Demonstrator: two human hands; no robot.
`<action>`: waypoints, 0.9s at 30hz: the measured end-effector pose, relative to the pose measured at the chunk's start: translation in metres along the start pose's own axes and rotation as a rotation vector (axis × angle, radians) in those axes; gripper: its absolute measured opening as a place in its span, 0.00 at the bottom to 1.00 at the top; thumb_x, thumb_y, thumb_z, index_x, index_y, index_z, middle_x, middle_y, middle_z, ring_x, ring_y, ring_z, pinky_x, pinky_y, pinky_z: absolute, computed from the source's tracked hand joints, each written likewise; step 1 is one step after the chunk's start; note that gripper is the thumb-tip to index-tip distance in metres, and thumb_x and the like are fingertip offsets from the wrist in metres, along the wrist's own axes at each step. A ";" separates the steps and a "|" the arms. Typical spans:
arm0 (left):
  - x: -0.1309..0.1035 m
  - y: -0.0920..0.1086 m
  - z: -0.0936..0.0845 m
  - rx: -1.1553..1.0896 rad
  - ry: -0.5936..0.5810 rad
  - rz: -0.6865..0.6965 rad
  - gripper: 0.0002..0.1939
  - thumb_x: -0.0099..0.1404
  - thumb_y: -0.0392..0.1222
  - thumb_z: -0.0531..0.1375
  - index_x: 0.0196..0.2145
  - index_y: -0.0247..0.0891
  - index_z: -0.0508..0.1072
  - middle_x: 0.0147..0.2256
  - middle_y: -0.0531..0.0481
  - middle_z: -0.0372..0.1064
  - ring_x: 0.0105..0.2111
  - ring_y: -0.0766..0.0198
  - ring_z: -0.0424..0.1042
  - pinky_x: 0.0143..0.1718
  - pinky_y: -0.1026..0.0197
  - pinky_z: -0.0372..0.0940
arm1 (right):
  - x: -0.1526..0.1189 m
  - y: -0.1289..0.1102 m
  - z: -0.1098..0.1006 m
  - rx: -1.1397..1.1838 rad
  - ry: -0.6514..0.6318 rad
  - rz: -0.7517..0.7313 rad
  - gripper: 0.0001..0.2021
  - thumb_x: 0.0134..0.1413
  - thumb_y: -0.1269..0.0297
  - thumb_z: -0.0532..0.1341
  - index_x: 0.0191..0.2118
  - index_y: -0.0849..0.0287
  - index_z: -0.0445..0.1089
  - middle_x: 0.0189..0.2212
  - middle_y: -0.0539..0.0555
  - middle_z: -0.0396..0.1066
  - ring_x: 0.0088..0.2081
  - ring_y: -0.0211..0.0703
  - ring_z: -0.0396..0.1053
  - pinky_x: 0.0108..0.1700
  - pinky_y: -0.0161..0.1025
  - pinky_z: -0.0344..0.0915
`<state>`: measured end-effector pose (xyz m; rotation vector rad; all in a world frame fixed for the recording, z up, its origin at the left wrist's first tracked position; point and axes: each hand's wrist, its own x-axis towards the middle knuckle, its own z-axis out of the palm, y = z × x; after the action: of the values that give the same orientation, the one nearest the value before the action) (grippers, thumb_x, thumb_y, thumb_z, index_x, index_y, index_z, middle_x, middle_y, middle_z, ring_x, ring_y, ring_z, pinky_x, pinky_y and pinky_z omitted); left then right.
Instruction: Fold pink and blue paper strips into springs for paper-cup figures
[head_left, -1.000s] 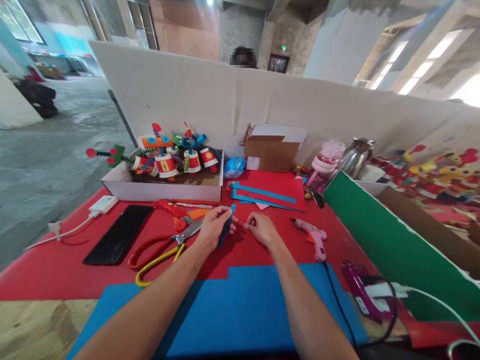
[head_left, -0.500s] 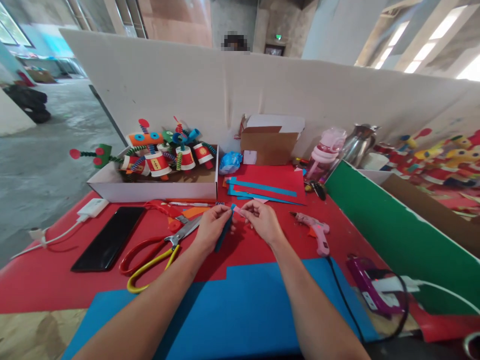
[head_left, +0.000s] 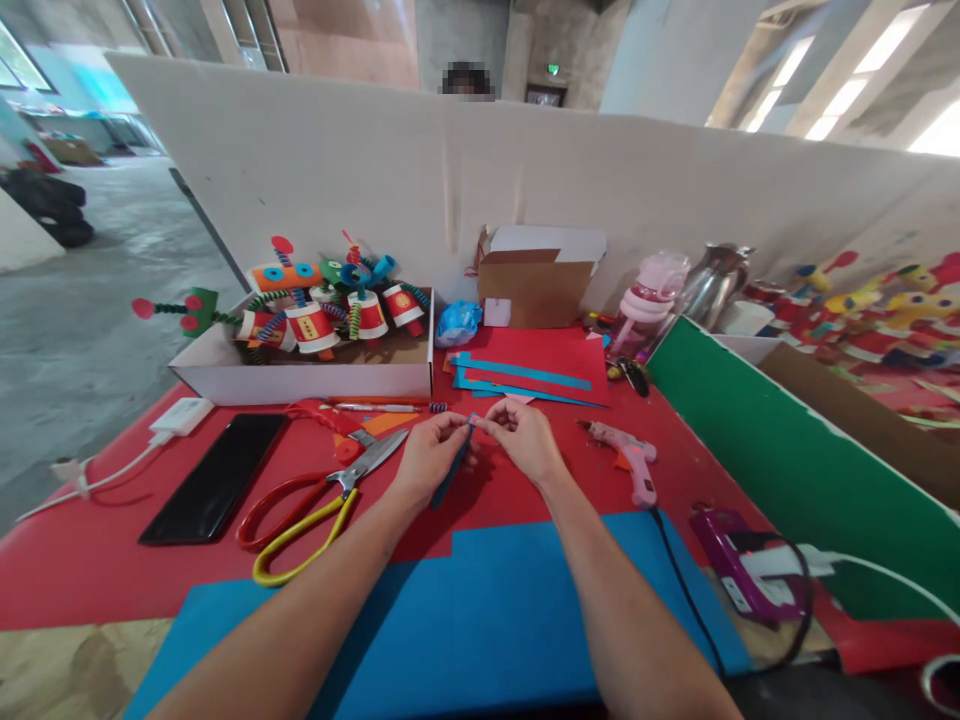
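Observation:
My left hand pinches a folded-looking blue paper strip, which slants down between the fingers toward me. My right hand is closed at the strip's upper end, its fingertips meeting those of the left. What exactly sits under the right fingertips is too small to make out. Red-and-yellow-handled scissors lie left of my left hand with the blades slightly apart. Right of my right hand rests a pink glue gun. Beyond the hands are several cut blue strips on red paper.
At the back left, a white box holds paper-cup figures. A phone lies on the left; blue sheets cover the near edge. A green-sided box and a purple power strip stand right. A white partition rises behind.
My right hand has closed in on the strip's upper end, and the small pink bit seen between the fingers and strip no longer shows. The camera view has shifted slightly.

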<state>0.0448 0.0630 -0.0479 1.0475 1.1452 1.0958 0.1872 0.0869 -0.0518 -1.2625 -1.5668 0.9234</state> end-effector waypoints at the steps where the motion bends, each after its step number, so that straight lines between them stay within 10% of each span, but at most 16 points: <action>1: 0.000 0.000 0.000 -0.001 -0.001 0.000 0.13 0.52 0.47 0.62 0.31 0.35 0.70 0.20 0.55 0.70 0.16 0.68 0.68 0.20 0.66 0.65 | 0.000 0.001 0.000 0.000 0.001 0.001 0.18 0.43 0.46 0.64 0.24 0.57 0.65 0.20 0.48 0.67 0.23 0.36 0.62 0.26 0.34 0.60; 27: 0.000 -0.005 0.001 -0.046 -0.030 -0.002 0.15 0.52 0.47 0.62 0.35 0.35 0.71 0.20 0.54 0.70 0.17 0.67 0.69 0.21 0.65 0.66 | 0.000 0.003 0.001 -0.016 0.011 0.023 0.16 0.43 0.49 0.63 0.23 0.57 0.64 0.20 0.49 0.66 0.23 0.36 0.62 0.26 0.34 0.60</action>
<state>0.0461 0.0625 -0.0525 1.0235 1.0923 1.0966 0.1877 0.0872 -0.0551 -1.2969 -1.5569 0.9181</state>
